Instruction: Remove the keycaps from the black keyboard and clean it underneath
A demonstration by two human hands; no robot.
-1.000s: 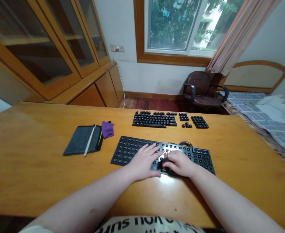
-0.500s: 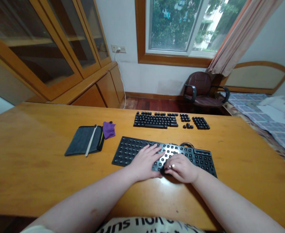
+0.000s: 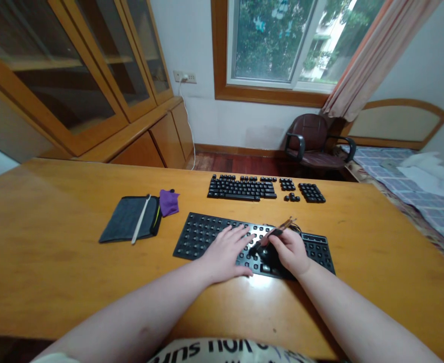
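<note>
A black keyboard base (image 3: 196, 237) with its keycaps off lies on the table, its far side turned slightly away from me. My left hand (image 3: 227, 254) rests flat across its middle, fingers spread, with the thumb at the near edge. In my right hand (image 3: 293, 251) is a small brush (image 3: 274, 234), pinched between thumb and fingers. Its dark tip points down and left onto the bare key switches, just right of my left fingers. The handle slants up to the right. My right hand covers part of the keyboard base.
Loose black keycaps (image 3: 240, 189) lie in keyboard order beyond the base, with number-pad keycaps (image 3: 311, 192) at their right. To the left are a dark grey zip pouch (image 3: 121, 217), a pale thin stick (image 3: 141, 219) on it and a purple cloth (image 3: 169, 202). A cable (image 3: 296, 228) lies behind the base.
My right hand has moved up and right and turned, bringing the brush's handle into sight. Its dark tip has shifted slightly up the keyboard base. The left hand stays in place.
</note>
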